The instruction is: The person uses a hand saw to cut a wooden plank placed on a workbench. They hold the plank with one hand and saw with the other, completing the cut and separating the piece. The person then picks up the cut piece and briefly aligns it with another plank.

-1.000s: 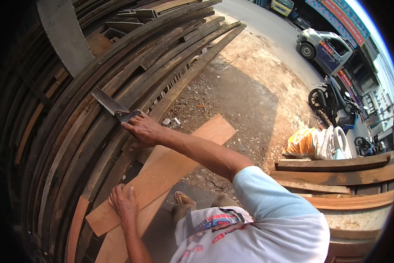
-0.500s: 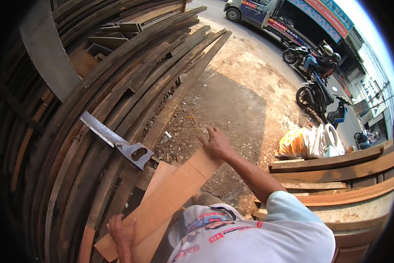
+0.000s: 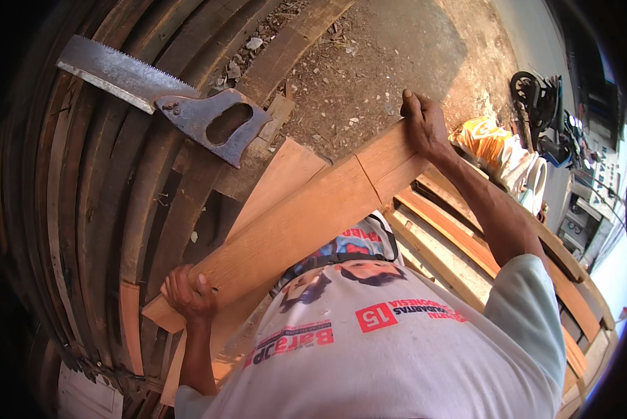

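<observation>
A flat, light-brown wooden board (image 3: 292, 220) lies slantwise in front of my body, held at both ends. My left hand (image 3: 190, 293) grips its lower left end, thumb on the upper face. Around the upper right end wraps my right hand (image 3: 427, 129), its fingers partly hidden behind the wood. A thin dark line crosses the board a short way in from the right hand. Beneath it lies another pale board (image 3: 275, 178), partly covered. A handsaw (image 3: 181, 108) with a worn grey handle rests on the timber to the left, teeth facing away, untouched.
Long dark timbers (image 3: 142, 202) are stacked on the left. More planks (image 3: 460, 241) lie at the right, beside orange and white sacks (image 3: 498, 150). A motorcycle (image 3: 537, 105) stands beyond, past bare ground (image 3: 355, 77) with scattered chips.
The board has come up closer to my body, both hands still holding it. My view has tipped downward, so the saw looks larger and the street mostly drops out.
</observation>
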Motion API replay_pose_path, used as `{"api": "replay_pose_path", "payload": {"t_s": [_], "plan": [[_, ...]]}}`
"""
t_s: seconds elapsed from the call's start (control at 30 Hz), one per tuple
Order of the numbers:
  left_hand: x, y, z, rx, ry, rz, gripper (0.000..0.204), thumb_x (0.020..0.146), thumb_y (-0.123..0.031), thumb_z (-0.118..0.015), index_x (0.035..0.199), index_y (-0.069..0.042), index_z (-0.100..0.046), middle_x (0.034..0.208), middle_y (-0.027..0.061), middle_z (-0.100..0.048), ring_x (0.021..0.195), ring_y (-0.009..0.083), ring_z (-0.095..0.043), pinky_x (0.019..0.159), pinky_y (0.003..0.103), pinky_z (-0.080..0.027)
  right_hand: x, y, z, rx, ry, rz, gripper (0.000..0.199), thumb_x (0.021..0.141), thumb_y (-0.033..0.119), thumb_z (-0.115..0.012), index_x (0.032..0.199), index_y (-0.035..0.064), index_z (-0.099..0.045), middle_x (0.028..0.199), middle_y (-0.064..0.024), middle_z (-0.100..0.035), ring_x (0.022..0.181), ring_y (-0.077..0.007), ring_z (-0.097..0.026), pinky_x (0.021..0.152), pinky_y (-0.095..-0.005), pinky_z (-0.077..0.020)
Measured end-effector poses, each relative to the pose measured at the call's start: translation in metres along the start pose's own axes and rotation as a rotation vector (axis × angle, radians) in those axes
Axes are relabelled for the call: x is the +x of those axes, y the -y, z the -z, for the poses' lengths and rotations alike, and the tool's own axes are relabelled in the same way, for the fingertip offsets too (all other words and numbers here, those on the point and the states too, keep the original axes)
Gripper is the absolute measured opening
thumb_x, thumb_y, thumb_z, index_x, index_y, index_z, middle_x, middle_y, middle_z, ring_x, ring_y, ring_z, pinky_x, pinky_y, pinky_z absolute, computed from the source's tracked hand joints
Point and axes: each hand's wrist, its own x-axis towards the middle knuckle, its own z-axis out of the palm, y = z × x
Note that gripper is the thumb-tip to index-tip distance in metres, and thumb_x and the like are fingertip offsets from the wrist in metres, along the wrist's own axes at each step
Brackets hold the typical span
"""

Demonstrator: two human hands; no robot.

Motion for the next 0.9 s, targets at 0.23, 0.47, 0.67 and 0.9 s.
{"api": "replay_pose_path", "payload": {"t_s": [0.23, 0.47, 0.67, 0.9], "plan": [[-0.001, 0.006, -0.001, 0.033, 0.089, 0.007, 0.053, 0.106, -0.051, -0.041, 0.106, -0.002, -0.062, 0.102, 0.0188, -0.063, 0.096, 0.0408, -0.060, 0.091, 0.053, -0.039, -0.002, -0.007, -0.001, 0.019, 0.050, -0.070, 0.061, 0.112, 0.048, -0.044, 0.089, -0.0054, -0.063, 0.079, -0.0169, -0.064, 0.077, -0.0254, -0.060, 0.078, -0.0424, -0.0496], [0.002, 0.007, 0.004, 0.039, 0.108, 0.008, 0.056, 0.108, -0.053, -0.039, 0.105, -0.001, -0.060, 0.100, 0.0202, -0.061, 0.094, 0.0432, -0.058, 0.089, 0.055, -0.039, -0.002, -0.007, -0.003, 0.149, 0.075, -0.075, 0.059, 0.113, 0.048, -0.045, 0.087, -0.0032, -0.060, 0.075, -0.0092, -0.057, 0.076, -0.0179, -0.053, 0.073, -0.0374, -0.0467], [0.002, 0.004, -0.001, 0.016, 0.061, 0.035, 0.055, 0.105, -0.054, -0.042, 0.104, -0.002, -0.061, 0.100, 0.0190, -0.061, 0.094, 0.0417, -0.058, 0.088, 0.054, -0.039, 0.004, -0.005, 0.000, 0.088, 0.075, -0.061, 0.066, 0.112, 0.054, -0.042, 0.088, -0.0039, -0.061, 0.078, -0.0144, -0.061, 0.077, -0.0252, -0.057, 0.078, -0.0424, -0.0489], [-0.001, 0.005, -0.002, 0.041, 0.017, -0.020, 0.052, 0.106, -0.048, -0.044, 0.107, 0.001, -0.062, 0.098, 0.0203, -0.060, 0.094, 0.0428, -0.058, 0.087, 0.054, -0.040, 0.001, 0.000, 0.001, 0.135, 0.072, -0.059, 0.064, 0.112, 0.056, -0.045, 0.087, -0.0021, -0.059, 0.079, -0.0068, -0.057, 0.079, -0.0174, -0.051, 0.077, -0.0361, -0.0463]]}}
